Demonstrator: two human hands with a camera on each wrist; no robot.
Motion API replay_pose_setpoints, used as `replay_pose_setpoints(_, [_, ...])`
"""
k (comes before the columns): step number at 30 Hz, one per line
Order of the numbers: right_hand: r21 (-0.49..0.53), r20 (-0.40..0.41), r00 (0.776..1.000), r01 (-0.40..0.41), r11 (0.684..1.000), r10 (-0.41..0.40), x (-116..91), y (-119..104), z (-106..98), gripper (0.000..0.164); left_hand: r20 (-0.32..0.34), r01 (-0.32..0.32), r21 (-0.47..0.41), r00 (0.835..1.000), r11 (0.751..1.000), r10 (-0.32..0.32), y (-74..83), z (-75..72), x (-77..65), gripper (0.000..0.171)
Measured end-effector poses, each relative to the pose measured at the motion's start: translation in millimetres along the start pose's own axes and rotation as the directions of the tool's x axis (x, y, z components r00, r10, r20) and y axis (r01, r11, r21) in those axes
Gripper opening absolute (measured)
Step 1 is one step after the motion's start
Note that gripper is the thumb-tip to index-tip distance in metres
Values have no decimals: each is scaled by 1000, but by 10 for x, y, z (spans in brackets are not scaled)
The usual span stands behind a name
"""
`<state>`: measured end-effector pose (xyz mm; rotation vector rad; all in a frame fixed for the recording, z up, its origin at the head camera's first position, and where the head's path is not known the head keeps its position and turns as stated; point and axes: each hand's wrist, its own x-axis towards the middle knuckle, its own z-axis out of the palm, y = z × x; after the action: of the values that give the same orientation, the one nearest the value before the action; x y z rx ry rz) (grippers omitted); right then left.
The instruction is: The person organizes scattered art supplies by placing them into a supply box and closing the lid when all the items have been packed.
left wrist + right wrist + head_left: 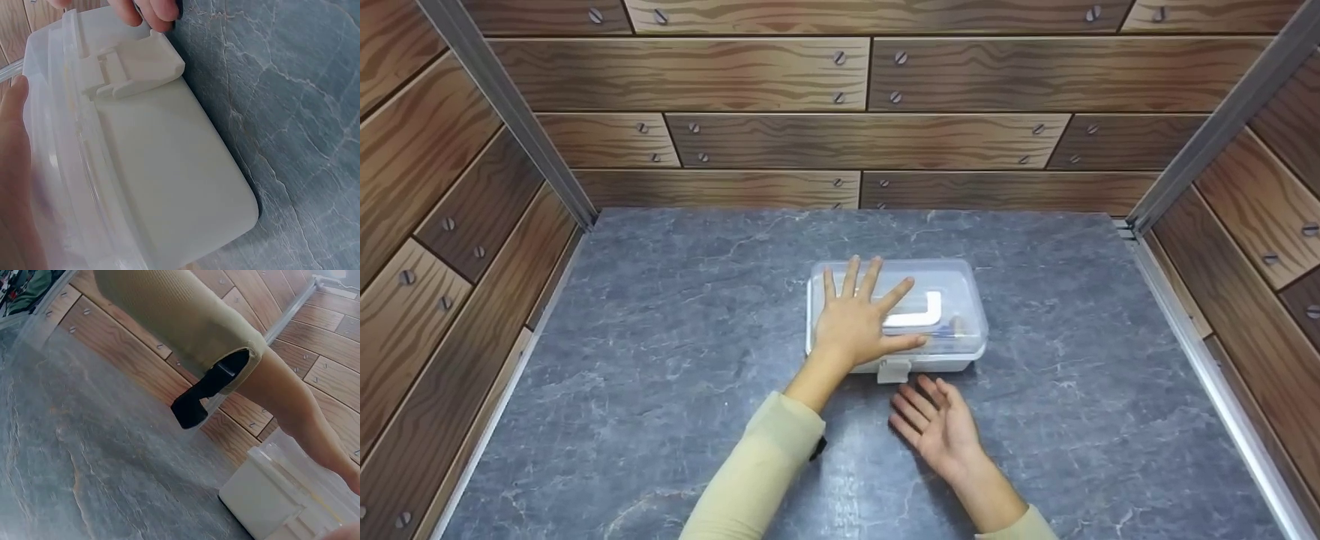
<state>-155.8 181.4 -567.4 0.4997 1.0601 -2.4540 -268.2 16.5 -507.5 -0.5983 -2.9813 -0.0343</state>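
Observation:
A plastic box with a clear lid (945,276) and a white base (174,174) sits on the tabletop. My left hand (851,322) lies on the lid with its fingers spread wide, beside and partly over the white handle (934,307). At the front, a white latch (894,370) juts outward from the base. Just in front of the latch is my right hand (943,431), palm turned sideways, fingers loosely bent and holding nothing. Through the lid some blue and brownish contents (956,328) show, too blurred to name.
The box stands on a grey marbled tabletop (682,315). Wood-patterned panels (750,75) wall the back and both sides, with metal rails (1215,375) along the edges. A black strap (208,391) hangs from the left sleeve.

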Motion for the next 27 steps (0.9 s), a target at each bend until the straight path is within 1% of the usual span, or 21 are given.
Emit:
replay_pose_setpoints(2, [5,5,999,-45,999,45,20,-18,-7,67,3,0,4,1000,1000,0,2,-1,1,97])
replay_pose_setpoints(6, [49,89,987,-141,989,137,65,-67,-41,70,-10,-4,7,1000,1000,4,2,-3,1,96])
replay_pose_setpoints(9, [109,151,974,-188,976,171,99,-100,-64,72,-21,-5,10,1000,1000,5,0,-1,0,96])
replay_pose_setpoints(11, [152,159,970,-208,966,183,115,-113,-71,74,-20,-4,15,1000,1000,4,-1,1,-3,96])
replay_pose_setpoints(15, [202,136,973,-213,956,188,125,-109,-87,74,-14,-5,21,1000,1000,5,-2,3,-8,97])
replay_pose_setpoints(21, [277,96,981,-188,942,168,122,-79,-116,68,-19,-11,23,1000,1000,11,-5,-17,-12,97])
replay_pose_setpoints(24, [285,65,986,-165,944,153,107,-51,-121,61,-2,-27,16,1000,1000,27,-12,-25,-14,101])
replay_pose_setpoints(27, [257,41,990,-143,956,137,89,-19,-121,46,20,-44,14,999,999,44,-18,-32,-12,107])
